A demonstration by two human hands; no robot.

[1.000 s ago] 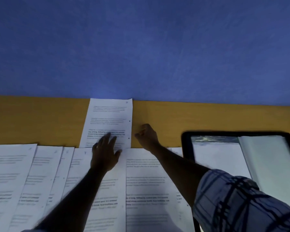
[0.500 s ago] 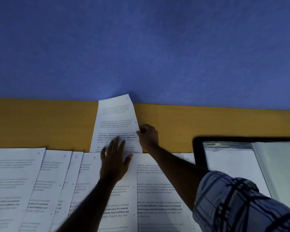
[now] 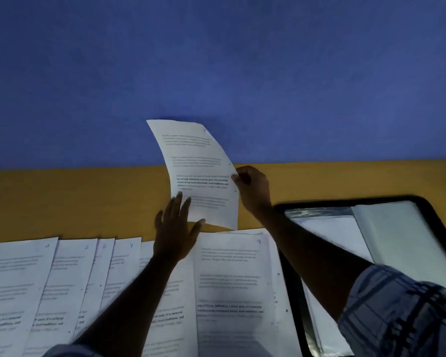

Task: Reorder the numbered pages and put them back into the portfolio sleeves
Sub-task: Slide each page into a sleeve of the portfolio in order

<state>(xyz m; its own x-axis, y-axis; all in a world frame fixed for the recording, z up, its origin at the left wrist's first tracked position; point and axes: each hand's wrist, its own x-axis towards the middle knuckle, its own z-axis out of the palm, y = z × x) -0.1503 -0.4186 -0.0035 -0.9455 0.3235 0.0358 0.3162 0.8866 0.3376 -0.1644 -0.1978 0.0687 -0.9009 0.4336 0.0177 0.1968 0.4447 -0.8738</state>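
Note:
A printed page (image 3: 198,171) is lifted off the yellow table (image 3: 62,202) and curls up toward the blue wall. My right hand (image 3: 252,189) pinches its right edge. My left hand (image 3: 175,228) is spread with straight fingers against the page's lower left part. Below lies a row of overlapping numbered pages (image 3: 70,284), with 4, 5, 6, 7 and 9 readable at their top corners; page 9 (image 3: 232,279) lies just under the lifted one. The open black portfolio (image 3: 422,202) with clear sleeves lies at the right.
The blue wall (image 3: 216,73) rises directly behind the table's far edge. A bare yellow strip of table runs between the wall and the row of pages. My checked right sleeve (image 3: 397,313) covers part of the portfolio.
The page lay flat at the table's far edge; my right hand took its right edge and raised it, so it now curls upward. My left hand stayed on its lower part.

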